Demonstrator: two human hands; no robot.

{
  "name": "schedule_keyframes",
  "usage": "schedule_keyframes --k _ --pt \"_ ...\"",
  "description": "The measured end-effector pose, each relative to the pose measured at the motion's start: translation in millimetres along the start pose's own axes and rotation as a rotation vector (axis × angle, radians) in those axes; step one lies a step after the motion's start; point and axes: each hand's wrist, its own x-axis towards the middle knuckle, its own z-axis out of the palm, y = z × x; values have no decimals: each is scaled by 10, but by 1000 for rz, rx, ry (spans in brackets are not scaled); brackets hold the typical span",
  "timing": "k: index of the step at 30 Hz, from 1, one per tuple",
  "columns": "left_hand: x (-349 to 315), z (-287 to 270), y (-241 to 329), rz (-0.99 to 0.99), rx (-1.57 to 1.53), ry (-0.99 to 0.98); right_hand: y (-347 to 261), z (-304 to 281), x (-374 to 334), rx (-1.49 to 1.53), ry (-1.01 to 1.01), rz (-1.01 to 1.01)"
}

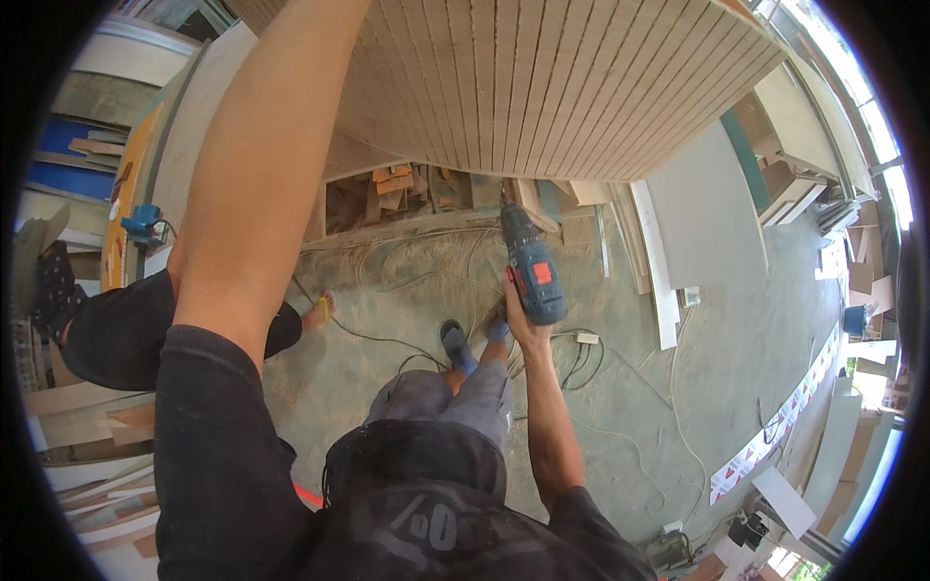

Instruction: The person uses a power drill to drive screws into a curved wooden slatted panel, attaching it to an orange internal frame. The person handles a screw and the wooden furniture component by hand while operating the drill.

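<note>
My right hand (531, 327) is wrapped round the handle of a dark blue cordless drill (534, 269) with a red patch on its body. The drill points away from me, its chuck and bit close to the near edge of a large grooved wooden panel (542, 87). Whether the bit touches anything I cannot make out. Across the upper left stretches my left arm, over the panel's left side; its hand lies beyond the top edge, out of sight.
Beneath the panel is a bin of wood offcuts (392, 184). Boards (697, 203) lean at the right. Cables (383, 339) run over the dusty floor. At the left another person in black (121, 329) stands beside a bench with a blue power tool (143, 223).
</note>
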Motion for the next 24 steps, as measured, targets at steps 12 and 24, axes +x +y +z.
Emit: schedule_keyframes --k 12,24 --pt "-392 92 -253 -171 -289 165 936 532 229 -319 -113 30" --pt "-500 14 157 -109 -260 179 852 458 202 -99 -90 64"
